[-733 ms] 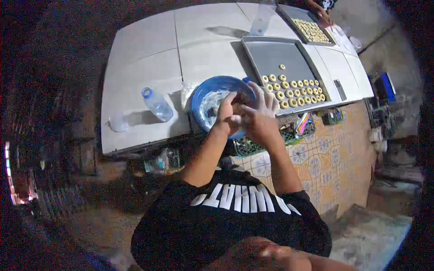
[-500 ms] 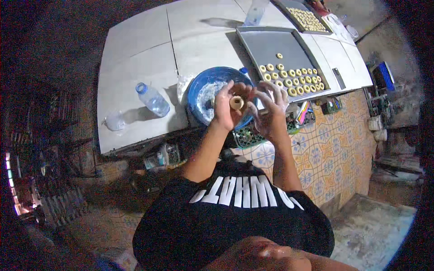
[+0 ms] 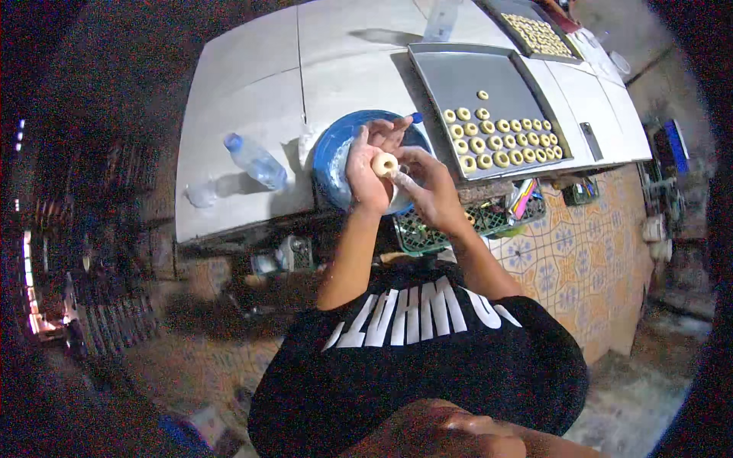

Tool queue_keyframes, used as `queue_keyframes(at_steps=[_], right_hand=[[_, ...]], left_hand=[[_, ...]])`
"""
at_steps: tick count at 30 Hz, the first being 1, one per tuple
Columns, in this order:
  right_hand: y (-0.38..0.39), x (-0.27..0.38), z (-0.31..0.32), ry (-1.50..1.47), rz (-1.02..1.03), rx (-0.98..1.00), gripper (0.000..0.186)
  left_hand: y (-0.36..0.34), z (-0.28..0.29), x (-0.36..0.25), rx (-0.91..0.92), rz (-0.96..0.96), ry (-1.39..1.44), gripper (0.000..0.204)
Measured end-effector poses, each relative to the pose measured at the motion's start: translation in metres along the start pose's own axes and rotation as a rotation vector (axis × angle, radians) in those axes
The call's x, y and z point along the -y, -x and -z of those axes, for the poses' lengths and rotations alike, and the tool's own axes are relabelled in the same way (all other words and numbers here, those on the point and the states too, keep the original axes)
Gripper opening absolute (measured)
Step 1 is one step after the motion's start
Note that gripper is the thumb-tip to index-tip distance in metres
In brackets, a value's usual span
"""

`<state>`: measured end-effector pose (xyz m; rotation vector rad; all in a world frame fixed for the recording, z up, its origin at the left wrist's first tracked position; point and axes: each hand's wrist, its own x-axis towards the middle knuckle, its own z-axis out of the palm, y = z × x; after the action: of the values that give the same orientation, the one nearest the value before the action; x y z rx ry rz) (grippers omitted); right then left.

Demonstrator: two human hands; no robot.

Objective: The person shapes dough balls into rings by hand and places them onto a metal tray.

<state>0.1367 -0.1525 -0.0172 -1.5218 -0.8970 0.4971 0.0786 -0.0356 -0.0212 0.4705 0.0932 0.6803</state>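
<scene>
Both my hands are raised over a blue bowl (image 3: 327,156) at the table's near edge. My left hand (image 3: 366,164) holds a small round piece of pale dough (image 3: 384,164) in its palm. The fingers of my right hand (image 3: 427,183) press against that same piece from the right. A metal baking tray (image 3: 466,76) lies just right of the bowl, with several ring-shaped dough pieces (image 3: 500,141) in rows at its near end.
A clear plastic bottle with a blue cap (image 3: 256,162) lies on the white table (image 3: 252,76) left of the bowl. A second tray of dough pieces (image 3: 534,34) sits at the far right. A green crate (image 3: 427,233) stands under the table edge, above a patterned tiled floor (image 3: 580,252).
My hands have lifted slightly off the bowl and turned, and the dough piece now shows as a round ball between them. The view has shifted a little.
</scene>
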Motion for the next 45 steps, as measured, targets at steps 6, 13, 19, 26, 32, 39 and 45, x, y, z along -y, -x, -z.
queue_keyframes(at_steps=[6, 13, 19, 26, 32, 39, 45], right_hand=[[-0.018, -0.012, 0.065, -0.126, 0.000, 0.209, 0.030], [-0.034, -0.039, 0.156, -0.094, -0.053, 0.084, 0.029], [-0.041, -0.081, 0.223, -0.206, -0.104, -0.003, 0.036], [-0.037, -0.095, 0.265, -0.187, -0.064, 0.040, 0.035], [-0.032, -0.105, 0.289, -0.243, -0.138, 0.027, 0.027], [-0.033, -0.120, 0.306, -0.295, -0.160, 0.011, 0.030], [-0.033, -0.119, 0.307, -0.340, -0.184, -0.020, 0.027]], left_hand=[[-0.016, -0.020, 0.053, -0.089, -0.002, -0.107, 0.041], [-0.026, -0.039, 0.133, -0.351, 0.075, -0.528, 0.024], [-0.027, -0.052, 0.190, -0.226, 0.001, -0.737, 0.034], [-0.037, -0.082, 0.225, -0.269, -0.162, -1.119, 0.032], [-0.049, -0.081, 0.248, -0.192, -0.109, -1.111, 0.029], [-0.056, -0.081, 0.268, -0.117, -0.119, -1.171, 0.023], [-0.060, -0.080, 0.276, -0.044, -0.121, -1.130, 0.022]])
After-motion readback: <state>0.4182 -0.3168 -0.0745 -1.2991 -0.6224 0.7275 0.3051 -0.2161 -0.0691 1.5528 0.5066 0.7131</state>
